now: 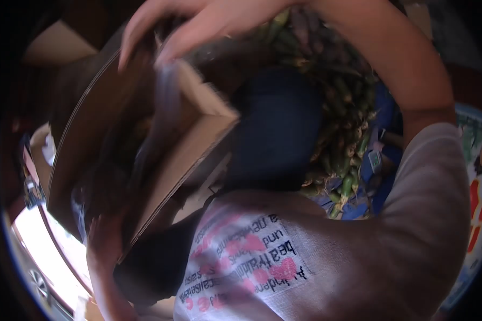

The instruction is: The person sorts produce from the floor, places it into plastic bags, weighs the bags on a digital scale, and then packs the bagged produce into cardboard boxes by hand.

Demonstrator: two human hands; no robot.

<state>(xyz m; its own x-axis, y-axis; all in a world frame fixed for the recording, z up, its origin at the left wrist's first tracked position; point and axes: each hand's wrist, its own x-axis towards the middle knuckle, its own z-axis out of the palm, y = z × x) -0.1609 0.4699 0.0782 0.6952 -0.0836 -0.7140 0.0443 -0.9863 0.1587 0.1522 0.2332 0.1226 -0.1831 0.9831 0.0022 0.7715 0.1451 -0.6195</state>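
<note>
An open cardboard box (185, 155) leans at a tilt on the left, with clear plastic film (168, 91) lining part of its inside. My right hand (198, 29) reaches across the top, over the box's far side. Its thumb and a finger straddle the box wall, and the film hangs from one fingertip, seemingly pinched there. My left hand (104, 241) is at the box's near left corner, beside more bunched film. Its fingers are blurred and partly in shadow, so their grip does not show. The box's dark inside is hard to make out.
Right of my dark blue trouser leg (278, 128) lies a heap of long green vegetables (348, 155), some with dry yellowish ends. Blue sheeting (383, 160) edges the heap. A colourful printed package (476, 198) stands far right. Another piece of cardboard (59, 45) is at upper left.
</note>
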